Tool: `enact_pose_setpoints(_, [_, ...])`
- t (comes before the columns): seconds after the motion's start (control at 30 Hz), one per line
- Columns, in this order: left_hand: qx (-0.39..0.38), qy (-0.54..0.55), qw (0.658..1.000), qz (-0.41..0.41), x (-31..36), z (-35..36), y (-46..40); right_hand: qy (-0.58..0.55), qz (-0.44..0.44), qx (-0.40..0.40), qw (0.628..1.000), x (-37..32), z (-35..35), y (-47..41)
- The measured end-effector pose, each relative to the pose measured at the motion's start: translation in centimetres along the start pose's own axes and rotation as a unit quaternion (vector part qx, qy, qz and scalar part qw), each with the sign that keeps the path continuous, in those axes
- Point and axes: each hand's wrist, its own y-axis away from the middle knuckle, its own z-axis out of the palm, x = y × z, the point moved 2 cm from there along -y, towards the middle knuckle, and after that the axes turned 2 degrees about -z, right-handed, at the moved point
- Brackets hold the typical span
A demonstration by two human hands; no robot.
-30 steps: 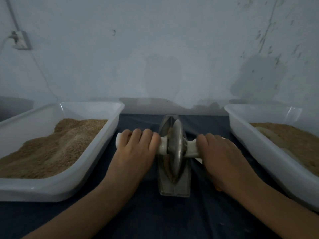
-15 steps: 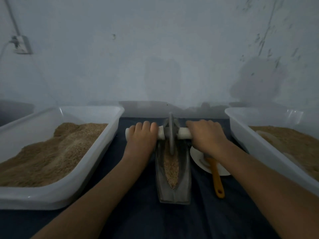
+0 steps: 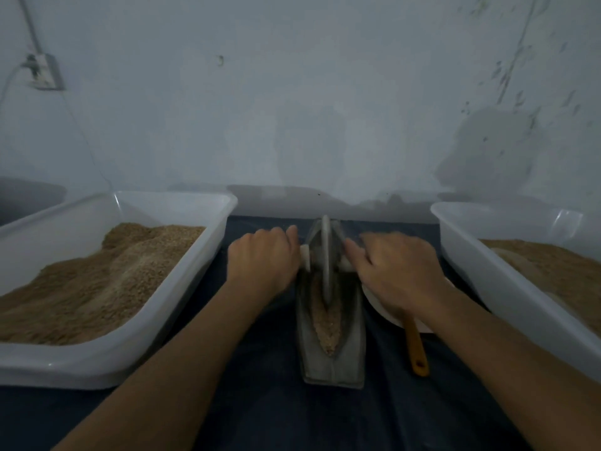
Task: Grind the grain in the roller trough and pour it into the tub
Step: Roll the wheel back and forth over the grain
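Both hands, left hand and right hand, grip the white handle either side of the wheel at frame centre, and should press evenly so it rolls straight through the grain in the trough.

I am at a plain, dim workroom bench for grinding grain by hand: a stained, bare wall with a socket behind, a dark cloth over the bench, and white tubs of grain at its left and right edges.
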Motion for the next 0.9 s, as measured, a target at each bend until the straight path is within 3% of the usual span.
enact_pose_setpoints(0.1, [-0.013, 0.038, 0.997, -0.058, 0.8, 1.6, -3.6, 0.038, 0.042, -0.036, 0.998, 0.8, 1.8, -4.6])
enact_pose_setpoints(0.23, [-0.029, 0.019, 0.999, -0.033, 0.9, 1.3, -3.7, 0.078, 0.038, -0.055, 0.995, 0.6, 1.8, -5.0])
enact_pose_setpoints(0.33, [-0.022, -0.012, 0.999, 0.036, 0.6, 0.6, -0.2, 0.129, -0.028, -0.006, 0.991, -1.0, 0.3, -1.2])
enact_pose_setpoints(0.57, [-0.011, -0.019, 0.993, 0.114, -0.6, -2.4, 5.9, 0.058, -0.076, 0.130, 0.987, -3.0, -1.9, 5.1])
enact_pose_setpoints(0.67, [0.012, -0.014, 0.995, 0.102, 0.3, -1.4, 4.2, 0.073, -0.049, 0.078, 0.993, -2.2, -1.0, 2.9])
enact_pose_setpoints(0.73, [0.021, 0.002, 0.999, 0.047, 0.8, -0.5, 1.1, 0.088, -0.024, 0.042, 0.995, -1.1, 0.6, 0.1])
enact_pose_setpoints(0.9, [-0.078, 0.030, 0.997, -0.002, 1.4, 1.5, -5.8, 0.042, 0.066, -0.014, 0.997, 0.6, 2.4, -5.7])
